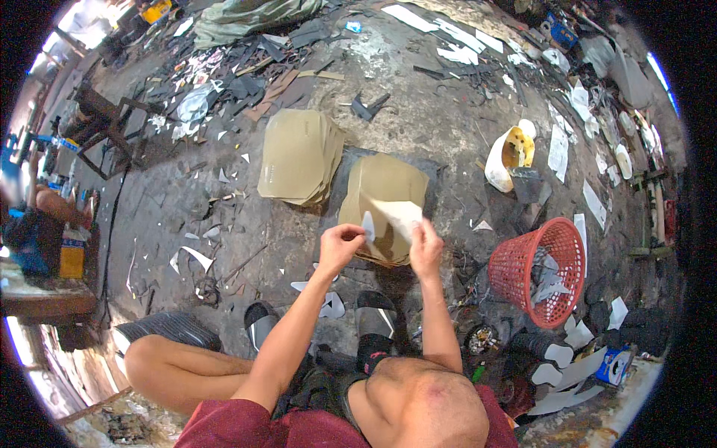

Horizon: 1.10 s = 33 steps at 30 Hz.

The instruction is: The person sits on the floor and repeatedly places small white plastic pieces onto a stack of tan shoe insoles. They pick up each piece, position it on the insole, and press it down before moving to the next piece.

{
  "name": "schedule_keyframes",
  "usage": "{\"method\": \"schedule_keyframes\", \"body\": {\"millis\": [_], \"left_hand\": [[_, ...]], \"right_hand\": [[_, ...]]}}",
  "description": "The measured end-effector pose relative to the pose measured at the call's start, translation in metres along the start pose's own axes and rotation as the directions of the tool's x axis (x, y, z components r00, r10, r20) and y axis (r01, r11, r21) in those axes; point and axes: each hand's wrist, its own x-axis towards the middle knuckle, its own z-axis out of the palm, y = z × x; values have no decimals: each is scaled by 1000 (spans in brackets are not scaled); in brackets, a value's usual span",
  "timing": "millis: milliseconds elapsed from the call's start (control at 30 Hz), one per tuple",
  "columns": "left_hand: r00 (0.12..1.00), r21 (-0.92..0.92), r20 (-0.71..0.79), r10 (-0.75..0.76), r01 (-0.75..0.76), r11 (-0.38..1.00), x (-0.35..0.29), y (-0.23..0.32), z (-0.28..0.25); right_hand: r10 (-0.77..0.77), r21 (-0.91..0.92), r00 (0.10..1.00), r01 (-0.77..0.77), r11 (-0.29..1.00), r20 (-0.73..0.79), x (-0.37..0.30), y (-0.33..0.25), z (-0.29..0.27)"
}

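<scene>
My left hand is closed in a pinch on a small white pointed piece, which stands up from the fingertips. A larger white sheet piece with a tapered edge is gripped between the thumb and fingers of my right hand. Both hands are over the near edge of a stack of khaki sheets, which lies on a dark flat board. Beyond it, to the left, is a second, taller-looking khaki stack, its sheets slightly fanned. Cut white pieces lie on the floor between my feet.
A red plastic basket tilts at my right with pale scraps inside. Farther off is a cut-open white and yellow container. Scraps cover much of the floor. A dark metal frame stands at left, and a person's arm shows there.
</scene>
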Motion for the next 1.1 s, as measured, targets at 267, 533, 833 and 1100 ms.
{"method": "schedule_keyframes", "body": {"millis": [267,533,833,1100], "left_hand": [[770,658,162,617,-550,514,7,-10,15],[776,685,198,598,-546,482,3,-18,8],[772,702,126,623,-513,494,2,-16,18],[778,713,162,607,-518,473,2,-19,14]], "right_hand": [[-541,-410,821,563,717,181,0,1,3],[-521,-426,826,560,711,217,-12,41,40],[-306,-430,949,310,848,80,19,36,25],[-398,-396,868,491,776,296,2,37,22]]}}
